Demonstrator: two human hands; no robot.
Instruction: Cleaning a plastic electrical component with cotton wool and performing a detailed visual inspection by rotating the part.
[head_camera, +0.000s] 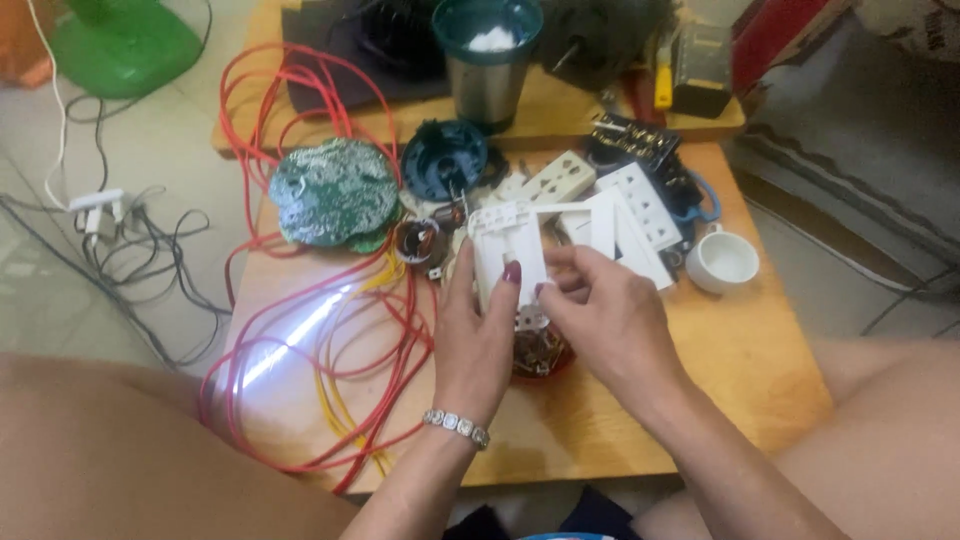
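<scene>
White plate (510, 255) sits upright over the bench (760, 350), clamped in your left hand (478, 335) with its back facing you; your right hand (600, 315) pinches its edge, fingers closed, steadying it.

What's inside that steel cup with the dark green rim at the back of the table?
Inside the steel cup, something white shows just below the rim. Whether it is powder, paper or cloth cannot be told, and the cup's wall hides anything deeper down.
</scene>
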